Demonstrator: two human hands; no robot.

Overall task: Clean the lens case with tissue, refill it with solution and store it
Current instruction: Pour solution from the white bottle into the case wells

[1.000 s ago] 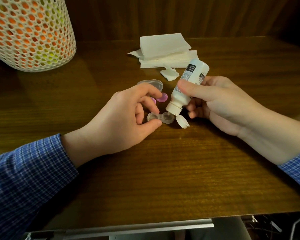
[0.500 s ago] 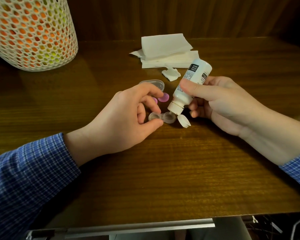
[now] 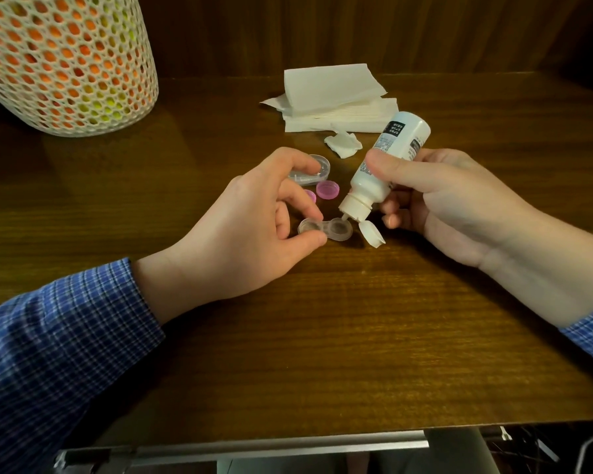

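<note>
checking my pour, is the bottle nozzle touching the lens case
Cannot tell: in the head view the solution bottle nozzle meets the lens case right well's rim, no gap or contact plain.

1. Lighting: dim and warm; corners fall to near black, darkest at upper right.
2. Glare: soft sheen on the wooden tabletop (image 3: 220,107) beside the mesh basket (image 3: 65,63).
3. Shadows: faint, beneath both hands.
4. Distortion: wide-angle bowing of the table's edges.
5. Focus: centre sharp; bottle label print too small to read.

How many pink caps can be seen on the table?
2. One pink cap lies free beside the bottle's neck; the other is half hidden behind the left hand's fingers. More may be hidden.
</note>
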